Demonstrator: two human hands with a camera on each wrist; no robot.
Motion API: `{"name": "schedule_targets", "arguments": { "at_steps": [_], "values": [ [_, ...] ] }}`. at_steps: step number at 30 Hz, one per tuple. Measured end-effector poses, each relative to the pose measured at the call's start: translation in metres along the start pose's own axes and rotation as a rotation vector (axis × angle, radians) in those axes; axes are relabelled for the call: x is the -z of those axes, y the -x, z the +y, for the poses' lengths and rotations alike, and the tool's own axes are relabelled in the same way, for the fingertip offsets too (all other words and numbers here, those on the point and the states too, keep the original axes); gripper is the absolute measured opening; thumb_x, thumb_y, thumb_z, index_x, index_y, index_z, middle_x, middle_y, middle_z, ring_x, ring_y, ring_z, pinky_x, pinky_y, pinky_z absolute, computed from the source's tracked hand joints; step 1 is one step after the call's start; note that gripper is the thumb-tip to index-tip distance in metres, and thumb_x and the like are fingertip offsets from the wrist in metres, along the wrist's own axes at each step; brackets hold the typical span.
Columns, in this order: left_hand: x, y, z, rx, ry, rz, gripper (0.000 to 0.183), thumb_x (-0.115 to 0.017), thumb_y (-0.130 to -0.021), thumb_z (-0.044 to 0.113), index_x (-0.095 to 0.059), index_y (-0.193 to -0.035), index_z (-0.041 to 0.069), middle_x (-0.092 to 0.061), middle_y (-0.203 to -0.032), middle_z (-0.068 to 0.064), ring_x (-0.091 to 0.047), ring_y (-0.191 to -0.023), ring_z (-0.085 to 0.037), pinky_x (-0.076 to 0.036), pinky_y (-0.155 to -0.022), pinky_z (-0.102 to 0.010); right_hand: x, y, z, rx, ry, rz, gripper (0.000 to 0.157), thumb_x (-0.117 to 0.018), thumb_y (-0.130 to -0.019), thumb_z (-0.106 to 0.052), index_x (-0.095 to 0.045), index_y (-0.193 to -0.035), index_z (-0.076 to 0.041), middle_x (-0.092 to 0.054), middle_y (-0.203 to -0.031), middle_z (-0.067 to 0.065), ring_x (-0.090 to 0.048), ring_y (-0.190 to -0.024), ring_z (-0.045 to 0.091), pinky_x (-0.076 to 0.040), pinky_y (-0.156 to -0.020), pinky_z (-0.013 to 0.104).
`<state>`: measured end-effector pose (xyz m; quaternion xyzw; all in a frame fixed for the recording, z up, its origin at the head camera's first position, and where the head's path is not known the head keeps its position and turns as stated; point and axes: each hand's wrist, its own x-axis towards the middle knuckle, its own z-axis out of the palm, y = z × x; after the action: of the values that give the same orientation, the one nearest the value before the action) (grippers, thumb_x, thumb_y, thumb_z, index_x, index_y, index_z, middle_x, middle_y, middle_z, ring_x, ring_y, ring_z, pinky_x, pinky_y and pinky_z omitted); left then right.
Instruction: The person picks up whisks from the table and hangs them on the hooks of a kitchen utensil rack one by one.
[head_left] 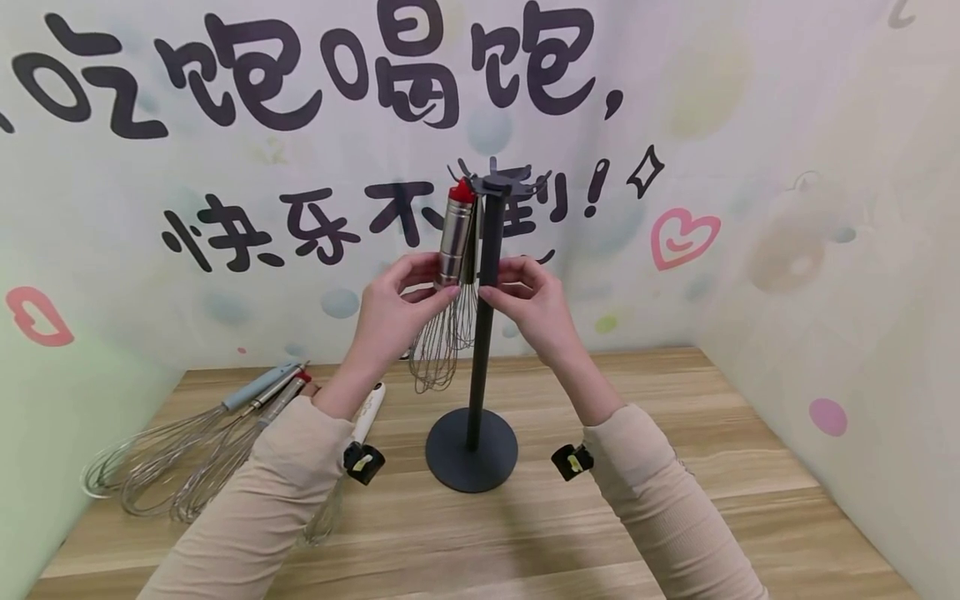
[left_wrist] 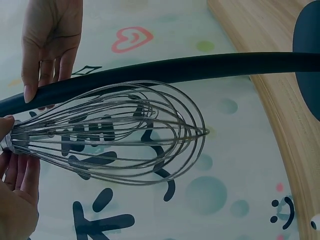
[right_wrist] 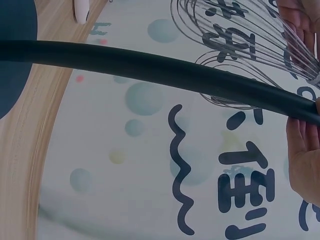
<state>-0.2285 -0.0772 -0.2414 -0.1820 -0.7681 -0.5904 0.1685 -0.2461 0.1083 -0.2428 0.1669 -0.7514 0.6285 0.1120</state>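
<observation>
Hanging step: left hand (head_left: 397, 312) pinches the steel whisk (head_left: 452, 250) at the stand (head_left: 483, 333) top; right hand (head_left: 536, 304) fingers curl round the pole. Next, I'd judge: seat loop on 1 hook, release.

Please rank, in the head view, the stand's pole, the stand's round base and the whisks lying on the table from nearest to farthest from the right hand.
1. The stand's pole: touched by the right hand, just to its left.
2. The stand's round base: below the hand, on the table.
3. The whisks lying on the table: far left, beyond the left hand.
</observation>
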Motion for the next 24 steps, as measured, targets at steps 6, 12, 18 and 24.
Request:
{"name": "schedule_targets", "arguments": {
  "at_steps": [6,12,18,24],
  "values": [
    [-0.001,0.000,-0.002,-0.021,-0.009,-0.008,0.045,-0.070,-0.086,0.013,-0.056,-0.129,0.006,-0.062,-0.124,-0.011,-0.061,-0.112,-0.023,-0.053,-0.096,-0.035,-0.001,0.001,0.000,-0.005,-0.018,0.001,0.034,-0.068,-0.086,-0.003,-0.058,-0.118,0.000,-0.065,-0.103,0.006,-0.065,-0.090,0.013,-0.053,-0.084,0.023],
    [-0.001,0.002,-0.005,-0.028,-0.049,-0.005,0.042,-0.068,-0.088,0.011,-0.057,-0.128,0.004,-0.063,-0.122,-0.016,-0.062,-0.110,-0.028,-0.053,-0.095,-0.037,-0.001,0.002,0.001,-0.022,-0.025,0.004,0.035,-0.066,-0.087,-0.004,-0.057,-0.121,-0.001,-0.064,-0.112,0.014,-0.065,-0.097,0.018,-0.054,-0.089,0.026],
    [0.004,0.002,-0.008,-0.023,-0.078,0.016,0.038,-0.066,-0.089,0.014,-0.058,-0.126,0.005,-0.064,-0.116,-0.015,-0.062,-0.107,-0.026,-0.053,-0.095,-0.038,0.001,0.001,0.003,-0.032,-0.038,-0.011,0.035,-0.064,-0.089,-0.004,-0.056,-0.123,0.000,-0.062,-0.117,0.015,-0.064,-0.100,0.017,-0.054,-0.092,0.028],
    [0.011,0.003,-0.012,-0.005,-0.093,0.038,0.035,-0.063,-0.091,0.014,-0.059,-0.125,0.005,-0.065,-0.112,-0.015,-0.062,-0.104,-0.023,-0.054,-0.091,-0.029,0.003,0.001,0.002,-0.046,-0.029,-0.046,0.038,-0.062,-0.090,-0.004,-0.054,-0.128,-0.001,-0.059,-0.121,0.015,-0.062,-0.108,0.021,-0.052,-0.096,0.030]
  ]
}}
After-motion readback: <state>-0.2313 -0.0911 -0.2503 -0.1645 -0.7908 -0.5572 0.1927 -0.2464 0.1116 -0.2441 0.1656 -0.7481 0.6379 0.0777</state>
